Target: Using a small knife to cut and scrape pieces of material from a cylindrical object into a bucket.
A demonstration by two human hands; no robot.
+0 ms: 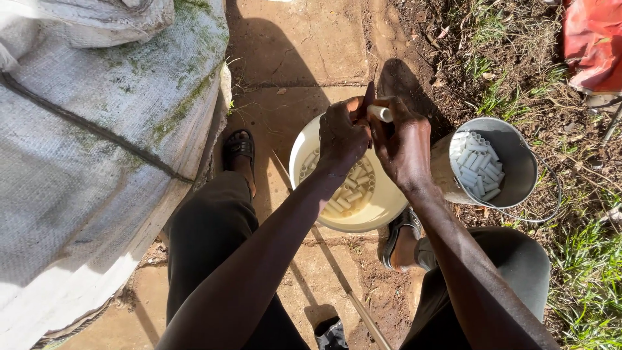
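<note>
forearms: closest to the lens, both reaching down and forward from the bottom edge, meeting over the white bowl; dark trousers on both legs underneath
left hand [342,135]: fingers curled shut around a thin dark tool [368,97], looks like a blade or stick, can't really tell which; its tip pokes up above the knuckles
right hand [403,148]: closed on a short white tube piece [381,113]; only the end of it sticks out between thumb and fingers; the two hands are touching, pressed together right at the tube
white bowl [304,152]: round plastic, sits on the concrete between the feet, directly under the hands; a pile of the same little white tube pieces [355,189] lying loose in the bottom
metal bucket [512,155]: just right of the bowl, tilted toward the person, wire handle hanging down onto the dirt; more cut tube pieces [476,170] stacked inside
feet: black sandals [238,146], one left of the bowl, one at its lower right edge
left side: big grey woven sack [91,142] with green mossy patches, a dark cord across it
ground: cracked concrete slabs [298,45] in hard sun; bare dirt and grass tufts to the right; something red [593,42] at the top right corner
long thin rod [337,272]: lies diagonally on the concrete, running from near the bowl to the bottom edge
</note>
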